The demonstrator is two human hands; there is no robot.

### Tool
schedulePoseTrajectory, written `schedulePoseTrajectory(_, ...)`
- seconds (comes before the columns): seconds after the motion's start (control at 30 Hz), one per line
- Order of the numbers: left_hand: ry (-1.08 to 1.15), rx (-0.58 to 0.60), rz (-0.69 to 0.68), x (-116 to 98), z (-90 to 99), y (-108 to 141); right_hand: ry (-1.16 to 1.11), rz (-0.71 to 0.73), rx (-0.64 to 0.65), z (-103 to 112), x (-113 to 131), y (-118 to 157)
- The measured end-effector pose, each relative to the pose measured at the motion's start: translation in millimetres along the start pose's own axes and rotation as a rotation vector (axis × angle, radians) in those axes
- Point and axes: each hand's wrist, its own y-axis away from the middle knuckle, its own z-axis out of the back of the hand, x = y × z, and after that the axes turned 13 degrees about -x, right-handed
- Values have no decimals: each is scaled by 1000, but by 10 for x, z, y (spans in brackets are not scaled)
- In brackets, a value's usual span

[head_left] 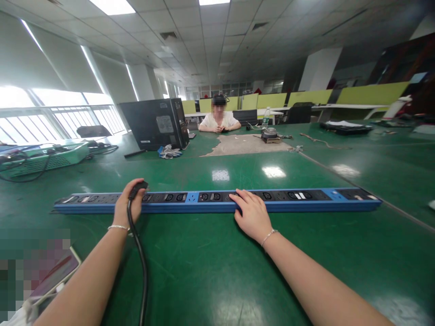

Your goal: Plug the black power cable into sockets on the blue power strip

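A long blue power strip (210,207) with a black socket face lies across the green table. Near its left part, my left hand (128,204) is closed around a black plug (138,188), held above the strip's sockets. The plug's black cable (144,271) runs down toward the bottom edge. My right hand (252,213) rests on the strip right of its middle, fingers spread over the top face, holding nothing.
On the green table (204,262) stand a black computer case (152,124), a glove (169,152), a green basket (50,159) with cables and a bottle (266,117). A person (219,120) sits opposite. A phone-like device (56,276) lies lower left.
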Motion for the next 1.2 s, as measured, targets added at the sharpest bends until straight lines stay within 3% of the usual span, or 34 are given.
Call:
schedulePoseTrajectory(0.07, 23, -38, 22, -121, 36, -32, -4, 3, -2, -3, 0, 0)
schedulePoseTrajectory(0.17, 64, 126, -8, -383, -18, 16, -6, 0, -5, -4, 0, -1)
schedulePoseTrajectory(0.3, 176, 356, -152, -729, -229, 156, -10, -3, -12, -2, -2, 0)
schedulePoseTrajectory(0.4, 164, 422, -197, -864, -367, 210, -11, -7, -13, 0, 0, -1)
schedulePoseTrajectory(0.6, 55, 480, -253, -886, -459, 210, -16, -16, 0, 2, 11, -7)
schedulePoseTrajectory(0.93, -13, 460, -304, -968, -403, 216, -28, -16, -9, -11, 1, 4)
schedulePoseTrajectory(1.2, -86, 516, -445, -978, -380, 190, -27, -18, -9, -5, 6, 4)
